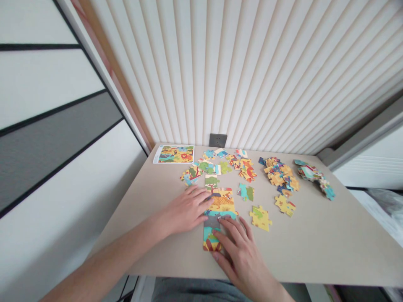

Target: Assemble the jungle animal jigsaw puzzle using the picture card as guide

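A beige tabletop [315,247] is backed by a white pleated wall panel [252,71], in which a dark grey square socket plate [218,140] is set just above the far edge. A rectangular, brightly printed picture card [173,154] is laid near the far left corner, and a white-and-grey panelled wall [53,155] is seen to the left.

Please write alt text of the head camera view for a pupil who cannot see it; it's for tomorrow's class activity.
A bare left hand and right hand touch a joined strip of colourful cardboard jigsaw pieces on a beige table. Scattered loose jigsaw pieces lie beyond, near a rectangular printed picture card.
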The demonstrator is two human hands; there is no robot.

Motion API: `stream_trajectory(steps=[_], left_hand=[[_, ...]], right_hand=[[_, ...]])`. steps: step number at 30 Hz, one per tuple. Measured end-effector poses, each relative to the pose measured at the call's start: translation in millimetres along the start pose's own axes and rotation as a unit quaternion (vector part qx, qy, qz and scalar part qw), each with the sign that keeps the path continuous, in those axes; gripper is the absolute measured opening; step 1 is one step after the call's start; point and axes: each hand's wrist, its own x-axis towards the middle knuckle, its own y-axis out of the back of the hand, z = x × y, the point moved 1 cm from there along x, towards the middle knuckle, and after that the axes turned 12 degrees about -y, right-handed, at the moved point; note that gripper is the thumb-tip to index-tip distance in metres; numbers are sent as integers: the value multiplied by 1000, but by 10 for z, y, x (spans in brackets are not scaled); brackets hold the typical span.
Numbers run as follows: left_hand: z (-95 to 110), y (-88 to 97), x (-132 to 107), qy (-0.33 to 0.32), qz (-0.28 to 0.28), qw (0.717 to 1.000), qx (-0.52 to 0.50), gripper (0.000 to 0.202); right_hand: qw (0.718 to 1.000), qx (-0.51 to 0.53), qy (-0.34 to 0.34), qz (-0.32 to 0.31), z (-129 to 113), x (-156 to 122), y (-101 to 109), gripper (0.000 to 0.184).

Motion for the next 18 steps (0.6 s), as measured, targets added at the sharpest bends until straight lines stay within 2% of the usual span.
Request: stream_trajectory(steps=[4, 8, 10, 13, 18], left_hand=[[402, 21, -184, 53, -1, 999, 8, 44], [646, -175, -356, 119, 50, 992, 1, 48], [693, -320, -379, 148, 80, 986, 2, 55], [709, -495, -349, 156, 99, 983, 9, 57], [678, -549, -283, 157, 97, 983, 15, 55]], right_hand=[[999, -12, -15, 44, 228, -57, 42, 41], [995, -37, -31, 84, 445, -77, 44, 41], [994, -48, -26, 92, 488, -74, 27, 42], [993, -56, -19, 103, 496, -65, -2, 42], [992, -62, -24, 109, 520, -46, -39, 41]])
